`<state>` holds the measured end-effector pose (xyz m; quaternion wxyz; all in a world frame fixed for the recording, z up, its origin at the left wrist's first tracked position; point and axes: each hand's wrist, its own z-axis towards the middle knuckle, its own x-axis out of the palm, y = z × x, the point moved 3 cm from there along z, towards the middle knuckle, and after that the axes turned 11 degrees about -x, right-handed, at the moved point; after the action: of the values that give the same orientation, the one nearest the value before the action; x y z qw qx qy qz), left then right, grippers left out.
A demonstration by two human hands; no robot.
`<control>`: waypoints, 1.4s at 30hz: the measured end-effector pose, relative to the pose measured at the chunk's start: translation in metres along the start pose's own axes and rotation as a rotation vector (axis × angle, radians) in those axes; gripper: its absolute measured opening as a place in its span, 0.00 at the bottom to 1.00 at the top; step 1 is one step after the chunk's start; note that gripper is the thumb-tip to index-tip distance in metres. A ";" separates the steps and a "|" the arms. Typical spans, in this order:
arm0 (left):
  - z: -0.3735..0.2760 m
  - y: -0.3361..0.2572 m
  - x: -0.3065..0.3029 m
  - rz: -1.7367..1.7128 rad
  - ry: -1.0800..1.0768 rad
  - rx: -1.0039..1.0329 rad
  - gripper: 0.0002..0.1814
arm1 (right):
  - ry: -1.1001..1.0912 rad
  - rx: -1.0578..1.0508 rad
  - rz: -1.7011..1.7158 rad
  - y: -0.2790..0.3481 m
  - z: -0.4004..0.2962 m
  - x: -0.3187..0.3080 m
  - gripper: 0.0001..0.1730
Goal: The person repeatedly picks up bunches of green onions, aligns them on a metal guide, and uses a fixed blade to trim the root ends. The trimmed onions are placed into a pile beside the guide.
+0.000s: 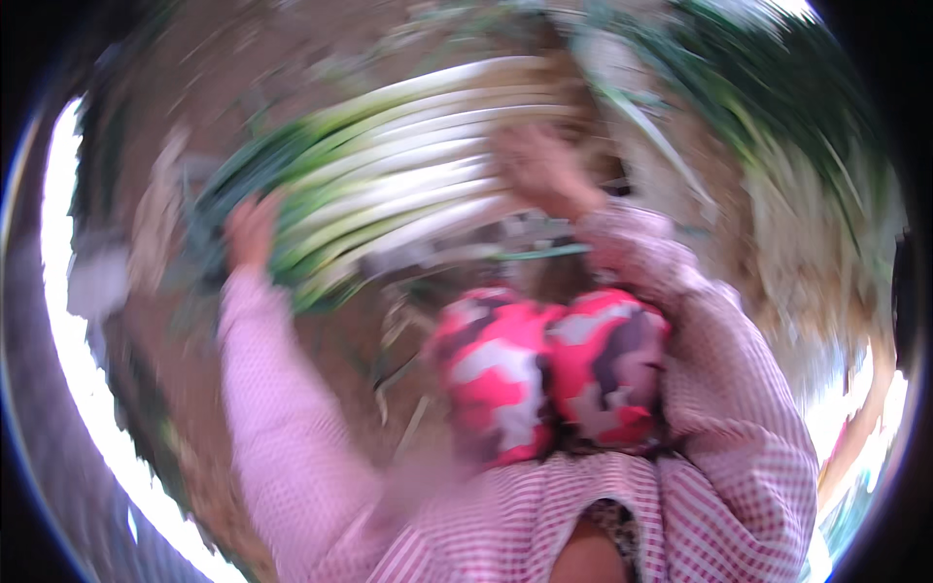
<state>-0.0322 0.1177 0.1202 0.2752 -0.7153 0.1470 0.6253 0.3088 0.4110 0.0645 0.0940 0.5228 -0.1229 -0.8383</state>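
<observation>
Several long-stemmed leeks or large green onions [430, 157] lie side by side before me, white stems toward the right and green leaves toward the left. My left hand [251, 227] rests at the leafy end, fingers on or beside the leaves. Near the root end, my right hand [536, 164] lies over the lower white stems. Motion blur hides the finger positions of both hands, so whether either one grips the stalks is unclear.
A large heap of similar stalks [787, 131] lies on the right, with a loose stalk [660, 138] nearer the middle. Leaf scraps litter the brown ground [328, 372]. My knees in patterned pink trousers [496, 379] are close below the row. A pale block-like object [98, 280] stands far left.
</observation>
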 end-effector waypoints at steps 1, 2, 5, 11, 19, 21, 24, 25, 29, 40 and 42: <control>-0.012 0.005 -0.018 0.018 0.085 -0.105 0.17 | 0.020 0.026 0.029 0.000 0.005 0.011 0.18; -0.011 0.069 -0.025 0.113 -0.153 0.267 0.18 | 0.025 0.021 0.082 0.011 0.022 0.025 0.17; -0.038 -0.015 -0.015 0.441 -0.181 -0.006 0.20 | -0.190 0.153 0.087 0.008 0.021 0.022 0.18; -0.065 -0.085 0.028 0.458 -0.286 0.195 0.19 | -0.363 -0.102 0.633 0.025 -0.010 -0.099 0.21; -0.054 -0.081 0.045 0.400 -0.288 0.212 0.20 | -0.142 0.811 0.029 -0.204 -0.220 -0.040 0.25; -0.055 -0.080 0.047 0.352 -0.283 0.215 0.22 | 0.019 0.944 -0.315 -0.248 -0.279 -0.001 0.27; -0.057 -0.055 0.038 0.431 -0.305 0.253 0.21 | 0.245 1.022 -0.596 -0.275 -0.304 0.022 0.24; -0.057 -0.056 0.038 0.423 -0.305 0.265 0.21 | 0.324 1.086 -0.520 -0.281 -0.313 0.027 0.22; -0.060 -0.045 0.029 0.500 -0.287 0.268 0.22 | 0.405 0.928 -0.159 -0.277 -0.317 0.013 0.15; -0.053 -0.048 0.041 0.438 -0.304 0.323 0.22 | 0.459 1.559 -0.875 -0.356 -0.456 -0.256 0.50; -0.058 -0.046 0.034 0.455 -0.311 0.312 0.22 | 0.526 1.546 -0.831 -0.354 -0.456 -0.243 0.52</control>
<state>0.0463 0.1263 0.1002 0.2538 -0.5089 0.3535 0.7427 0.8144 0.7681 -0.0288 -0.5663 0.6165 -0.4262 -0.3429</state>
